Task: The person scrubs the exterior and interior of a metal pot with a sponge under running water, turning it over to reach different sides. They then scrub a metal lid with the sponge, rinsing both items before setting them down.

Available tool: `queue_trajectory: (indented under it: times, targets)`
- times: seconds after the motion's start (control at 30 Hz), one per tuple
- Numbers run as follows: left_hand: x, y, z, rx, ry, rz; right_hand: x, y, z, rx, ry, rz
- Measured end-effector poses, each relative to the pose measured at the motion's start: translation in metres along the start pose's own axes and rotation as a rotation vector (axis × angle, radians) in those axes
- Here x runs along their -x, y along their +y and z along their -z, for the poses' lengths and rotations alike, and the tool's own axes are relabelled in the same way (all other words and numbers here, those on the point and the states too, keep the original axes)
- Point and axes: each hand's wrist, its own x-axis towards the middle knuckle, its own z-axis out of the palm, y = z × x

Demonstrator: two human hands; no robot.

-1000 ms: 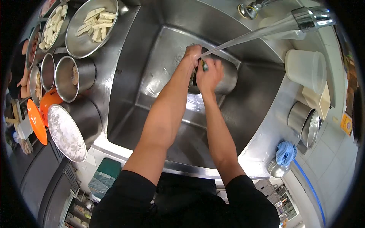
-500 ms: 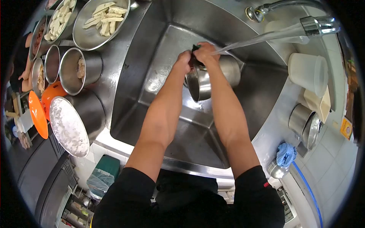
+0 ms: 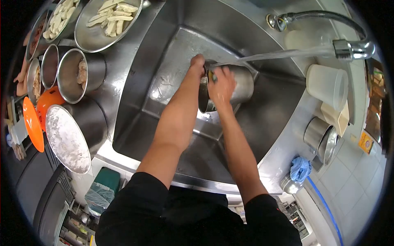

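Note:
A stainless steel pot [image 3: 245, 84] lies tilted on its side in the sink, its mouth facing left. My left hand [image 3: 198, 63] is closed on the pot's upper rim, with the fingertips mostly hidden. Over the side of the pot near its mouth, my right hand [image 3: 222, 87] presses a sponge [image 3: 211, 76], of which only a small green and yellowish part shows. Water [image 3: 271, 56] runs from the faucet [image 3: 353, 50] onto the pot beside my hands.
The deep metal sink [image 3: 135, 102] surrounds the pot. Along the left counter stand a bowl of pale strips [image 3: 88, 39], metal pots with food and a white-powdered container [image 3: 67, 139]. A plastic tub [image 3: 326, 86], small pots [image 3: 314, 133] and a blue cloth [image 3: 301, 169] are at right. Another person's hand [image 3: 21, 76] shows far left.
My right hand has moved down from the pot's upper rim to its side, bringing the sponge along. My left hand stays at the rim. The whole view has shifted slightly.

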Motion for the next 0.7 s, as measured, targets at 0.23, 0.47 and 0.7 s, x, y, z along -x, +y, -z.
queue_trajectory:
  times: [0.23, 0.47, 0.7]
  targets:
    - [0.003, 0.001, -0.002, -0.017, 0.002, 0.074, 0.047, -0.003, 0.016, -0.012, -0.094, -0.137]
    - [-0.028, -0.012, 0.015, -0.041, -0.219, 0.136, -0.075, 0.005, -0.018, 0.086, -0.181, 0.045]
    - [-0.043, 0.002, 0.005, -0.071, -0.276, 0.271, -0.025, 0.019, 0.003, -0.016, -0.057, 0.151]
